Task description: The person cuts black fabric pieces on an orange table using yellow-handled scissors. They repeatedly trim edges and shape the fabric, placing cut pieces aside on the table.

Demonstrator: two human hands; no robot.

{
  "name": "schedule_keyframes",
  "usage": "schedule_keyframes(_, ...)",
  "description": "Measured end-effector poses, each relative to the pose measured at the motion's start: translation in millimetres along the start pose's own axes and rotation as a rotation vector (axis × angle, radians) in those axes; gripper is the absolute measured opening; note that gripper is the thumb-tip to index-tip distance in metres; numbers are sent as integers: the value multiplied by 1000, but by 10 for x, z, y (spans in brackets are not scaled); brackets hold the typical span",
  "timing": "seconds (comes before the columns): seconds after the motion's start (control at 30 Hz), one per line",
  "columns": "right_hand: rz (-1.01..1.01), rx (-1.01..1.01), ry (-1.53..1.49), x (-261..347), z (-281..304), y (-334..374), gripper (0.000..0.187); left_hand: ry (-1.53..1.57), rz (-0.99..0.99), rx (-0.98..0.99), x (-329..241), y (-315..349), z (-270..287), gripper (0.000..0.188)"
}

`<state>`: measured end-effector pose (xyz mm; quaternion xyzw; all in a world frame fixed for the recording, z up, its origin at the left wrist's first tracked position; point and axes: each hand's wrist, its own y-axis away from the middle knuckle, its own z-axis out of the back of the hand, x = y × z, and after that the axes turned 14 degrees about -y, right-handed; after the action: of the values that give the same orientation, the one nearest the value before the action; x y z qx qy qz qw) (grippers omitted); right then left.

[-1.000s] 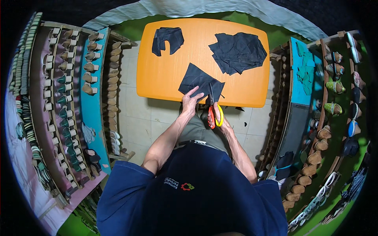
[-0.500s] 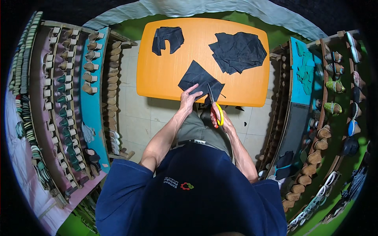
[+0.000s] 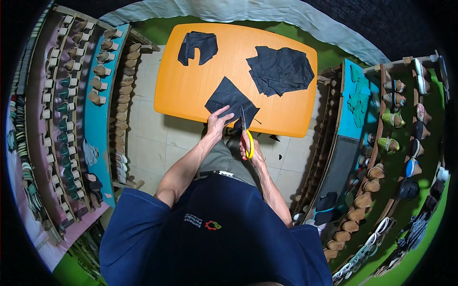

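Cutting black fabric piece (image 3: 232, 101): right hand (image 3: 251, 148), yellow-handled scissors (image 3: 246, 136); left hand (image 3: 218, 121) pressing.

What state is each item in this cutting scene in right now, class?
Left hand: pressed flat on the dark fabric piece.
Right hand: gripping the yellow-handled scissors, blades at the fabric's near edge.
Pile of dark fabric pieces: lying loose on the orange table.
Small dark fabric cutout: lying untouched.
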<state>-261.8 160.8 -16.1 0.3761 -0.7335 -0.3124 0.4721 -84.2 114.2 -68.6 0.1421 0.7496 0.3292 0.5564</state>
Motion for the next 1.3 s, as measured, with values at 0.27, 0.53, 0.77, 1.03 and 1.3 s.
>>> schedule_keyframes(0.27,-34,46,-68,-88,61,-207,74,-24,-21,20,13,95,-58,54)
schedule_keyframes(0.53,12,-8,-92,-69,-53,-74,68,-12,-37,-33,141,73,-102,54)
schedule_keyframes(0.77,42,-73,-99,-21,-98,-19,63,63,2,-55,105,128,-168,53)
schedule_keyframes(1.03,68,-64,-75,50,-119,36,58,107,11,-63,28,99,-142,56)
schedule_keyframes(1.3,138,79,-47,97,-65,-76,69,46,-134,82,-268,200,-169,62)
